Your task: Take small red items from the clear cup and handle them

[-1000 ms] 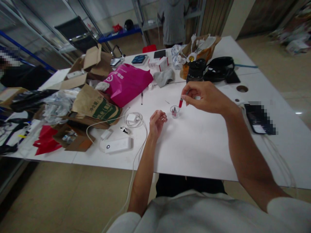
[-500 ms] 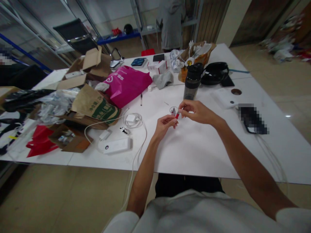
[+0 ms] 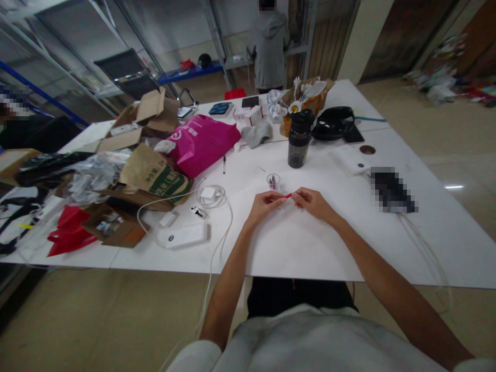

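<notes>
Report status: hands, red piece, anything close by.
Left hand, right hand: both gripping red piece. Clear cup just beyond, small items inside. Dark bottle farther back.

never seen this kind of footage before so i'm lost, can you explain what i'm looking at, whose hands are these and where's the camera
There's no machine here: a person is working with bare hands. The camera is worn on that person's head, looking forward and down. The left hand and right hand pinch a small red object between them. Just beyond is a clear cup with small items inside. On the white table also stand a dark bottle, a magenta bag and a coiled white cable.
</notes>
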`<action>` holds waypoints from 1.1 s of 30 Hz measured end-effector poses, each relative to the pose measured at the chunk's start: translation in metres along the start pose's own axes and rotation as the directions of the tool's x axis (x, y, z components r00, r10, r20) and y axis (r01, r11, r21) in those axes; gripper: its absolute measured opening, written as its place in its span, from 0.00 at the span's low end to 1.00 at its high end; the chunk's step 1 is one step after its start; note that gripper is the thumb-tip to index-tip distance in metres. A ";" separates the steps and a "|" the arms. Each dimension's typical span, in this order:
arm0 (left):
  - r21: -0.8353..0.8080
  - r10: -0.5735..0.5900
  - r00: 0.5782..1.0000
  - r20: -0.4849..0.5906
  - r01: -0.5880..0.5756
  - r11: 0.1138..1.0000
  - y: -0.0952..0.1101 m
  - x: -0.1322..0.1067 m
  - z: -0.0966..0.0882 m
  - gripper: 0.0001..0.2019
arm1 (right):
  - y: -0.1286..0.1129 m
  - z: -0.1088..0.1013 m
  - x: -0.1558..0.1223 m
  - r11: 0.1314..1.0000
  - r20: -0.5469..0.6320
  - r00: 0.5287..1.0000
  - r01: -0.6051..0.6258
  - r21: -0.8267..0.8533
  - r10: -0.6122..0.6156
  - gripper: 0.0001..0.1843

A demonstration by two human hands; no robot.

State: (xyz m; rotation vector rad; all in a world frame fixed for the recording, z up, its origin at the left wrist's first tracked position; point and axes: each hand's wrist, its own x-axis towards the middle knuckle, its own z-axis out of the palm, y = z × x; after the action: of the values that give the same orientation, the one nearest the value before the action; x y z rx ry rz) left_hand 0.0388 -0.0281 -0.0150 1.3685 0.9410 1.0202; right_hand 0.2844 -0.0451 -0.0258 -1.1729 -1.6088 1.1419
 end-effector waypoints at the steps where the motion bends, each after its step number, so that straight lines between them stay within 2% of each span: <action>1: 0.014 0.000 1.000 0.003 0.000 1.000 -0.002 0.000 0.000 0.22 | 0.001 0.002 -0.001 1.000 -0.003 1.000 -0.002 0.002 0.002 0.32; 7: 0.076 0.008 1.000 0.017 -0.009 0.997 -0.009 0.002 -0.001 0.23 | -0.007 0.006 -0.003 1.000 -0.033 0.999 -0.001 0.003 0.001 0.36; 14: 0.081 -0.033 0.999 -0.004 0.033 0.996 -0.005 0.001 0.000 0.29 | -0.003 0.005 -0.001 1.000 -0.056 0.998 0.023 -0.018 -0.024 0.33; 17: 0.094 -0.027 1.000 -0.009 0.028 0.995 -0.005 0.001 -0.001 0.31 | 0.000 0.004 0.000 0.999 -0.057 0.998 0.023 0.044 -0.020 0.30; 20: 0.088 -0.012 1.000 -0.002 0.012 0.996 -0.006 0.002 -0.001 0.32 | 0.003 0.004 0.002 0.992 -0.067 0.998 0.006 0.129 0.003 0.31; 29: 0.065 0.036 0.999 0.003 -0.036 0.997 -0.014 0.003 0.001 0.28 | 0.000 0.003 0.001 0.978 -0.089 0.995 -0.033 0.206 0.052 0.31; 33: 0.100 0.052 0.999 0.000 -0.052 0.994 -0.017 0.003 0.000 0.28 | -0.001 0.003 0.001 0.982 -0.089 0.996 -0.008 0.189 0.025 0.31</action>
State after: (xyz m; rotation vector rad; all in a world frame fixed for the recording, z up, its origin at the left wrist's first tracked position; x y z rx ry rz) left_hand 0.0401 -0.0248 -0.0319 1.4820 0.9738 1.0254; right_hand 0.2808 -0.0448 -0.0256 -1.0997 -1.3919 1.2055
